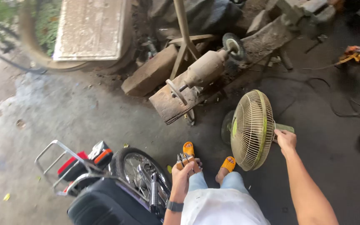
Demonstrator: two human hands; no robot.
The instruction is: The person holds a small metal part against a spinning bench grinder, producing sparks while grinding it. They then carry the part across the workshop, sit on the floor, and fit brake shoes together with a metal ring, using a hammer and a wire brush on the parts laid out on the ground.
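A motorcycle (117, 183) stands at lower left, rear wheel and black seat toward the person, who seems to sit just beside it. Beyond, a dusty bench grinder (207, 66) rests on a slab of timber (169, 102), apparently its stand. On the concrete floor (63, 112) a floor fan (253, 129) is tipped, cage facing left. The right hand (285, 139) has its grip closed on the fan's motor housing behind the cage, seemingly steadying it. The left hand (185, 167) is wrapped around pliers (184, 158), held above the knees

Yellow-green fan grille (253, 129), orange sandals (228, 163), red-and-black motorcycle tail (89, 160), grey floor (63, 112)
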